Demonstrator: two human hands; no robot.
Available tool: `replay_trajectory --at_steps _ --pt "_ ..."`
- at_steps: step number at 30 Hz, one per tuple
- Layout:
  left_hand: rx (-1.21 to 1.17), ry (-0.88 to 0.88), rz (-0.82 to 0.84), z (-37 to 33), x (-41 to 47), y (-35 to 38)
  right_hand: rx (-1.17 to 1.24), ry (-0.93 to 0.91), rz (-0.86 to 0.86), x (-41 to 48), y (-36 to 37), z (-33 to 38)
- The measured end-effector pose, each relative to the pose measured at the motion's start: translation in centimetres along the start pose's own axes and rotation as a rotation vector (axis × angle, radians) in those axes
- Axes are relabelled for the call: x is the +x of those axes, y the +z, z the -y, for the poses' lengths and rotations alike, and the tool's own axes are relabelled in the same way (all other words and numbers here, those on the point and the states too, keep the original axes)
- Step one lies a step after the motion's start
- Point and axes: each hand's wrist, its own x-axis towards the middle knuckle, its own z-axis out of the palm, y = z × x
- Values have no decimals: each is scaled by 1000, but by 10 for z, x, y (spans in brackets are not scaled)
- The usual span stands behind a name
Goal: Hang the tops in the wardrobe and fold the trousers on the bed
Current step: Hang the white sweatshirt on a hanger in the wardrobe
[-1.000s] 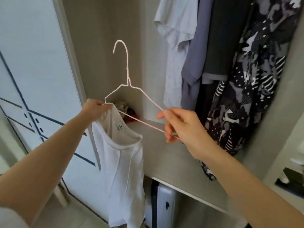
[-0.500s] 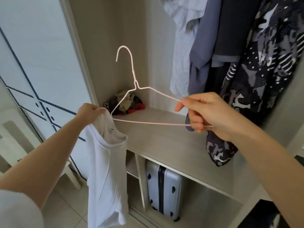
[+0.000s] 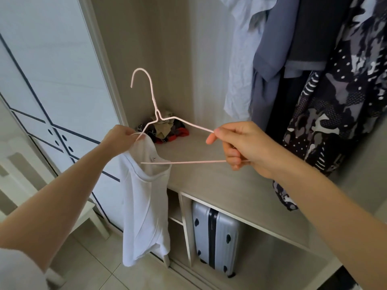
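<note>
Head cam: right hand (image 3: 240,147) is curled round the right corner of the pink wire hanger (image 3: 157,114), thumb and fingers pinching the wire. Left hand (image 3: 120,139) pinches the other corner together with the shoulder of the white top (image 3: 144,206), which dangles straight below that grip. The hanger's bottom bar pokes into the neckline. Behind both grips is the wardrobe shelf (image 3: 209,181), with a grey suitcase (image 3: 215,237) standing under it.

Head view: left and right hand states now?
Left hand: closed, gripping the white fabric top by its collar, at the thin pink wire hanger's left end.
Right hand: closed, pinching the hanger's right corner.
</note>
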Motion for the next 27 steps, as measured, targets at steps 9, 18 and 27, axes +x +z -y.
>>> replay_trajectory --at_steps 9,18,27 --pt "-641 71 233 -52 -27 -30 90 -97 -77 29 24 -39" --pt "179 692 37 -76 -40 -50 389 -260 -135 22 -8 -39" --pt "-154 699 -84 -110 -53 -52 601 -39 185 22 -52 -30"
